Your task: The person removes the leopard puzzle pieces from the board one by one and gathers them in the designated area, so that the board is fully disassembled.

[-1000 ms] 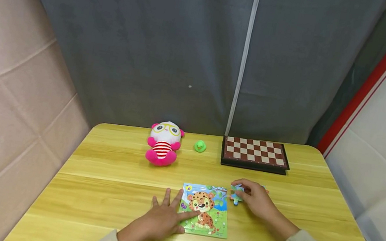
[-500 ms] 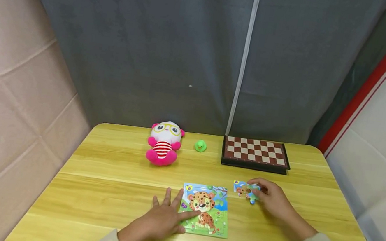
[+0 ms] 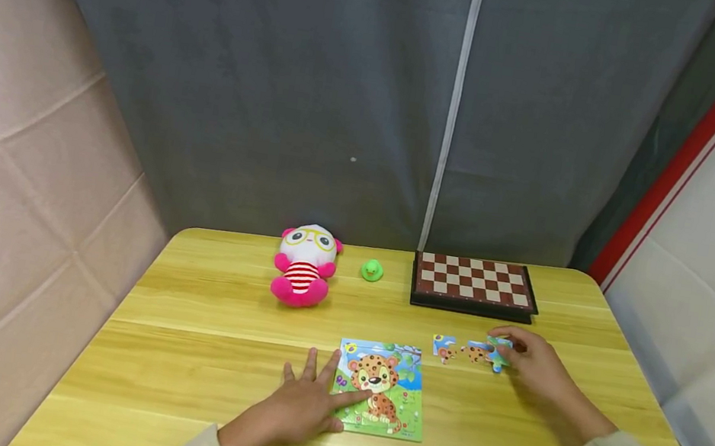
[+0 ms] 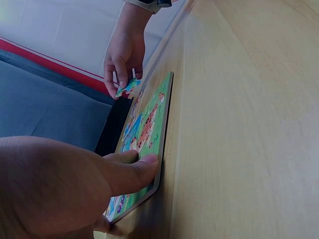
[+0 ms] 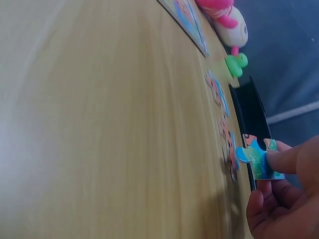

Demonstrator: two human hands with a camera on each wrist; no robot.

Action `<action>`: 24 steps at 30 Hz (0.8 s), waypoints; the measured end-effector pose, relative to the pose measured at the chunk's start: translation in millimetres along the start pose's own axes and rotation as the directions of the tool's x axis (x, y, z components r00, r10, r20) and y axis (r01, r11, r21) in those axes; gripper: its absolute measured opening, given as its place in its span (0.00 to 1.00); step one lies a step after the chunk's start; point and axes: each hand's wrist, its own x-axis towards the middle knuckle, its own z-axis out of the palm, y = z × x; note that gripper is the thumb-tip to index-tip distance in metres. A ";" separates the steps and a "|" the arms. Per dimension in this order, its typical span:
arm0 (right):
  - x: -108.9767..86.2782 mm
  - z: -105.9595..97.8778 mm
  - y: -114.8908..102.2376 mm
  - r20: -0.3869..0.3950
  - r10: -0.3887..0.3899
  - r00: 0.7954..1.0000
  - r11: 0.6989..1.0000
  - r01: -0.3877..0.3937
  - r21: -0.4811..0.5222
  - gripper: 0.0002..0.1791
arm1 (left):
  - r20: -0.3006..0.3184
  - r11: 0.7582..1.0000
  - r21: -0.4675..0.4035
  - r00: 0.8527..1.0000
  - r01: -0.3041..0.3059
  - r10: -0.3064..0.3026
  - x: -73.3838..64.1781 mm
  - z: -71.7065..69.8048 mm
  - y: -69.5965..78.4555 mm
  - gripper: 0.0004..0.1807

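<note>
My left hand (image 3: 302,407) lies spread on the left side of a leopard jigsaw puzzle (image 3: 395,406), its fingers straight; the left wrist view shows the thumb on the board's surface. My right hand (image 3: 537,365) pinches a blue-and-green puzzle piece (image 5: 258,160) between thumb and fingers, just right of two loose pieces. Of those two, the left piece (image 3: 443,346) shows a yellow corner spot and a leopard ear, and the middle piece (image 3: 473,352) shows spotted fur. In the head view the held piece partly overlaps or adjoins the middle one; I cannot tell whether they touch.
A folded chessboard box (image 3: 473,283) stands at the back right of the wooden table (image 3: 206,354). Left of it are a small green duck (image 3: 371,270) and a pink-and-white plush toy (image 3: 305,265). A grey curtain (image 3: 267,86) hangs behind the table.
My right hand has moved right with the piece in its fingers. The left and middle pieces now lie in view where the hand was. My left hand has stayed on the puzzle.
</note>
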 end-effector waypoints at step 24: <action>1.1 -17.6 31.7 -0.045 -0.016 0.999 0.988 0.008 -0.153 0.12 | -0.002 1.000 0.000 1.000 0.005 -0.005 -1.5 1.3 0.5 0.33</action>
